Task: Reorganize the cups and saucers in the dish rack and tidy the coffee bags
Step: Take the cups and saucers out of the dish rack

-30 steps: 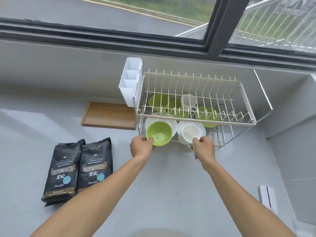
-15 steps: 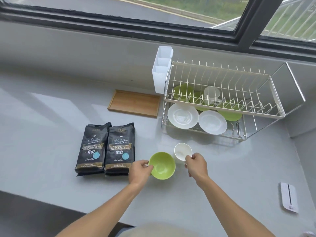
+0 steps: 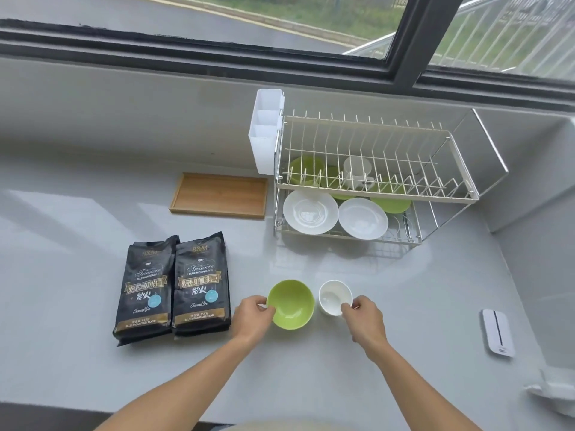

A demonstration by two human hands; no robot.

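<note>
My left hand (image 3: 252,315) grips the left rim of a green cup (image 3: 291,303) on the grey counter. My right hand (image 3: 364,318) holds the right side of a smaller white cup (image 3: 334,297) beside it. Behind them stands a two-tier wire dish rack (image 3: 373,194). Two white saucers (image 3: 310,212) (image 3: 363,218) lie on its lower shelf at the front. Further back on that shelf, seen through the top wires, are green saucers (image 3: 392,200), a green cup (image 3: 306,171) and a white cup (image 3: 357,171). Two black coffee bags (image 3: 145,287) (image 3: 202,281) lie flat side by side to my left.
A bamboo tray (image 3: 219,195) lies left of the rack. A white cutlery holder (image 3: 266,132) hangs on the rack's left end. A white flat device (image 3: 497,332) lies at the right. A wall and window run along the back; the counter's front edge is below my arms.
Both hands have carried the green cup and the white cup out of the rack's lower shelf toward me and down onto the counter. The two white saucers stay in the rack.
</note>
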